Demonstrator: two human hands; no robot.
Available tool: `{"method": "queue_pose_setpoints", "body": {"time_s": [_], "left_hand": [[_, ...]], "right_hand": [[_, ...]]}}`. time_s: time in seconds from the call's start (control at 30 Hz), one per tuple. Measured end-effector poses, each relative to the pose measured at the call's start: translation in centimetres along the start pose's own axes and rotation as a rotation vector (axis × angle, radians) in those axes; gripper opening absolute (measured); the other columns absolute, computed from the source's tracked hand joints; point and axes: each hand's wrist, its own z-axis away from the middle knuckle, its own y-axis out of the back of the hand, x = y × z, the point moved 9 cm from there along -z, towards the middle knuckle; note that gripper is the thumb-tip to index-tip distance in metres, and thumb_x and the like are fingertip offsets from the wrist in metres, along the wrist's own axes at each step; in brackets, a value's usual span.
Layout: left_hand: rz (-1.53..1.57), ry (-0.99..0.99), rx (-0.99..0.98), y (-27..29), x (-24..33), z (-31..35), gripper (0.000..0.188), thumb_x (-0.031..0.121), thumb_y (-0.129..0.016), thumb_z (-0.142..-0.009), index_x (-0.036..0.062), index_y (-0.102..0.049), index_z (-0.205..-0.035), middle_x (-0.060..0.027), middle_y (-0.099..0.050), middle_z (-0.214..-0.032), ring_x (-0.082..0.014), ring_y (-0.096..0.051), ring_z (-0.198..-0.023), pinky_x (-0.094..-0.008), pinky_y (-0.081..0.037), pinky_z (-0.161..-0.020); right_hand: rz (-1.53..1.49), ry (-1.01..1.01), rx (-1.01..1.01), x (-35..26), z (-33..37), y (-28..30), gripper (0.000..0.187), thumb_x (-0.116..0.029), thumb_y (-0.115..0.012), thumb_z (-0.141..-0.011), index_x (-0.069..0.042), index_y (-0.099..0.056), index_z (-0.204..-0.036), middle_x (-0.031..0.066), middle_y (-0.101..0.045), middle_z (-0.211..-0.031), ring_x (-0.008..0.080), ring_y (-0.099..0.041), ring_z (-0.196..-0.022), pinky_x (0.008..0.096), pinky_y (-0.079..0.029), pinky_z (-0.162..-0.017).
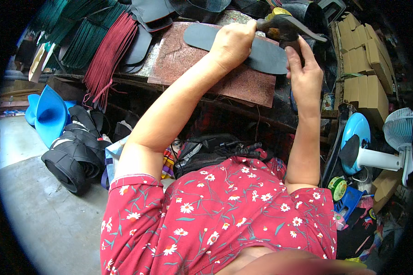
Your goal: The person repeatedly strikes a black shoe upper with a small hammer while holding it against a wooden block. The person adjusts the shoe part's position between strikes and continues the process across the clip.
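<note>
A dark grey shoe sole (268, 56) lies on a worn reddish board (174, 62) at the edge of the workbench. Above it, my left hand (234, 43) is closed round the handle of what looks like a hammer, its dark head (282, 28) pointing right with one long curved end. My right hand (304, 68) is at the sole's right end, close under the hammer head. Its thumb and forefinger are bent towards each other; what they pinch, if anything, is hidden. My left forearm passes over the middle of the sole.
Bundles of red strips (112, 57) and dark green strips (85, 48) hang at the left, beside stacked grey soles (140, 46). Cardboard boxes (369, 96) and a fan (399, 133) stand right. A blue plastic stool (50, 114) and rolled black material (73, 158) are at left.
</note>
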Motion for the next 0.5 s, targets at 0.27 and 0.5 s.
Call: {"method": "queue_pose_setpoints", "body": {"time_s": [0.27,0.5], "left_hand": [[0.957,0.618,0.133,-2.5,-7.7,1.9,0.015,0.010,-0.065,-0.090,-0.0021,-0.061,-0.098,-0.0124,-0.070,-0.086,-0.0177,-0.069,-0.074,-0.0281,-0.059,-0.066],[0.299,0.184,0.088,0.1,-3.0,0.0,0.017,0.012,-0.068,-0.087,0.0002,-0.060,-0.096,-0.0167,-0.069,-0.082,-0.0273,-0.070,-0.074,-0.0360,-0.056,-0.067]], "right_hand": [[-0.035,-0.047,0.077,4.0,0.0,1.2,0.045,-0.035,-0.068,-0.091,-0.006,-0.063,-0.124,0.0157,-0.072,-0.103,0.0230,-0.069,-0.088,0.0341,-0.052,-0.079],[-0.426,0.251,0.243,-3.8,1.4,5.9,0.039,-0.019,-0.068,-0.092,-0.002,-0.061,-0.125,0.0079,-0.067,-0.084,0.0109,-0.060,-0.069,0.0249,-0.049,-0.062]]}}
